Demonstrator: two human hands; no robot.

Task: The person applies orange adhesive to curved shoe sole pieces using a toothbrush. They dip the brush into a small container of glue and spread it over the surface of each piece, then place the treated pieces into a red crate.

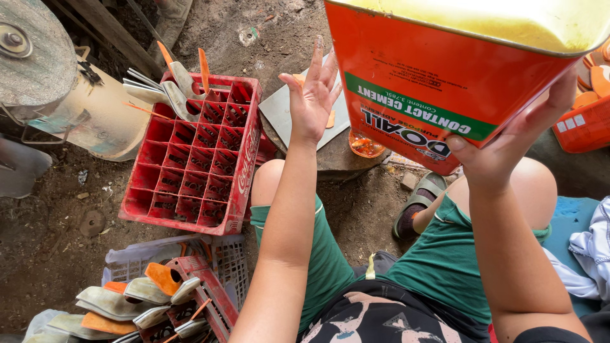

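Head view: the right hand (508,149) supports a large orange metal can with a green band (445,70) from beneath, fingers and thumb clamped on its lower edge. The can is tilted, raised at upper right, and holds a yellowish liquid visible at its open top. The left hand (311,95) is raised just left of the can, palm open, fingers spread apart, holding nothing and not touching the can. Beyond the left hand, a flat grey slab (286,111) lies on a round worktop. At far left, a red plastic compartment crate (194,159) stands on the dirt floor (51,228); most compartments are empty, while pale and orange shoe sole pieces (175,82) stand in its far compartments. At near left, a white plastic basket (222,254) and a smaller red crate (203,298) carry more sole pieces. An orange crate (584,127) sits at far right.
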